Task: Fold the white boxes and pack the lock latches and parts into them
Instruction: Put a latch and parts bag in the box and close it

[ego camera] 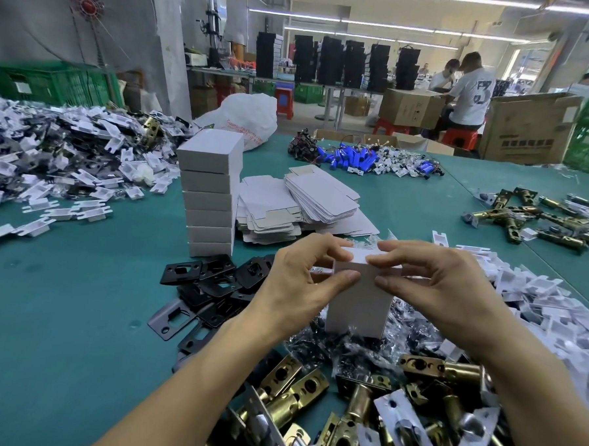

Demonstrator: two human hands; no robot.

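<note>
The widest free room is the bare tabletop (64, 296) at the near left, between the left pile (50, 162) and the black plates (211, 280). Another bare strip lies between the flat blanks (297, 202) and the far latches (532, 218). The box stack (211, 198) stands tall just left of the blanks and bars a low way across. The near latches (344, 413), small bags (365, 349) and right pile (554, 318) cover the near right. Above the bags, the left hand (304, 278) and right hand (433, 284) pinch a box (360, 301).

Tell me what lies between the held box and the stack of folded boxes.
Nothing upright. The left hand and right hand hold the white box; only flat black plates lie between it and the stack.
</note>
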